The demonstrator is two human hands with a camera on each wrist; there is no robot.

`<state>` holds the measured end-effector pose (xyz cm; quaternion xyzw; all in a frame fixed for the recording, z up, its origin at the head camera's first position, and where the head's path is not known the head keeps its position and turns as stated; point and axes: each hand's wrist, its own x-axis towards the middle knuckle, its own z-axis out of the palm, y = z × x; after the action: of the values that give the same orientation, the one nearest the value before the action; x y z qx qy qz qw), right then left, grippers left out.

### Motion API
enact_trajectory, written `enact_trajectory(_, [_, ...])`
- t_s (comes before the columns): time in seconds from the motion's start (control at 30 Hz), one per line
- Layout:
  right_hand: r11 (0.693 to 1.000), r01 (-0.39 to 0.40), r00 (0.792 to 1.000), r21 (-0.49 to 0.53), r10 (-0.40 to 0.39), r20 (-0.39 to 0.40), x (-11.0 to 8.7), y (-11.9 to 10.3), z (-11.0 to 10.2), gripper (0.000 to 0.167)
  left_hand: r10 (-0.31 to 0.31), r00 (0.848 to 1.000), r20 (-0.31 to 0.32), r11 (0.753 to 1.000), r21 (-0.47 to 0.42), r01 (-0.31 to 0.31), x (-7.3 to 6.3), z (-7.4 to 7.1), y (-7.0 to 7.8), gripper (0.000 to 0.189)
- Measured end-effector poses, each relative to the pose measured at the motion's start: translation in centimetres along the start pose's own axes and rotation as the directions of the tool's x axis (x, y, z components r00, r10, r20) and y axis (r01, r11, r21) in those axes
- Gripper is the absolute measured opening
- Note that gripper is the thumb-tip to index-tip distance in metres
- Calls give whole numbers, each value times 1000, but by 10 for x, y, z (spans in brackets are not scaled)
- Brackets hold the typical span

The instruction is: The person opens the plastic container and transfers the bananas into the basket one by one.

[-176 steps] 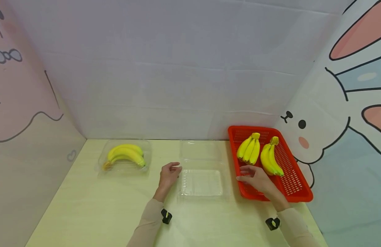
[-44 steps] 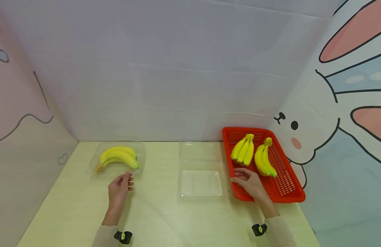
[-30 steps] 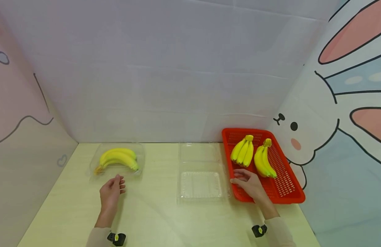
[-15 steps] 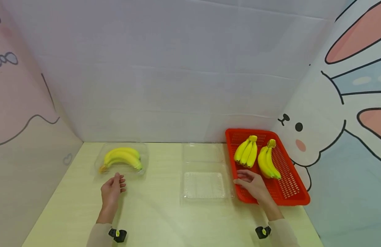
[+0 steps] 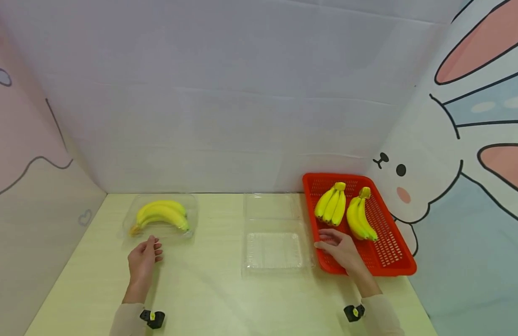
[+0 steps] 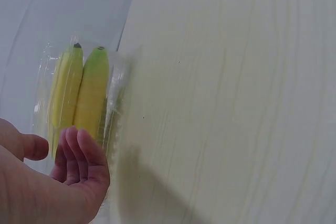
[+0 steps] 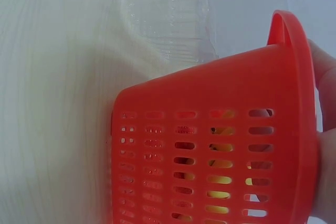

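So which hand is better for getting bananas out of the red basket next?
Probably the right hand: it's at the rim of the red basket, close to the banana bunches inside. The left hand is far away, near the boxed bananas.

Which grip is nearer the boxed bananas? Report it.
Left: the left grip is just in front of the boxed bananas; the right grip is far right, at the red basket.
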<state>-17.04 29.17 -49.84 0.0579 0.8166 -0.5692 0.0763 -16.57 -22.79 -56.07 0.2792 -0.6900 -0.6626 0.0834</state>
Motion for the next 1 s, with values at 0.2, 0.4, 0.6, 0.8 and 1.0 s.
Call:
enact_trajectory(0.2, [1000,-24,1000,-16,24,-9,0,-1,0,49,-8,1000,27,1000,26,7,7,-5,3,48])
enact_trajectory(0.4, [999,-34,999,-26,34,-14,1,1,-1,51,-57,996,64,997,56,53,13,-8,6,47])
enact_trajectory(0.6, [999,-41,999,-27,41,-9,3,4,0,51,-93,990,106,994,64,87,14,-13,10,46])
enact_trajectory(0.8, [999,-38,999,-27,38,-5,4,4,0,51,-133,983,127,991,-5,135,17,-16,16,33])
enact_trajectory(1.0, [999,-28,1000,-44,28,-5,3,0,-1,51,-155,977,144,986,-33,162,20,-15,18,24])
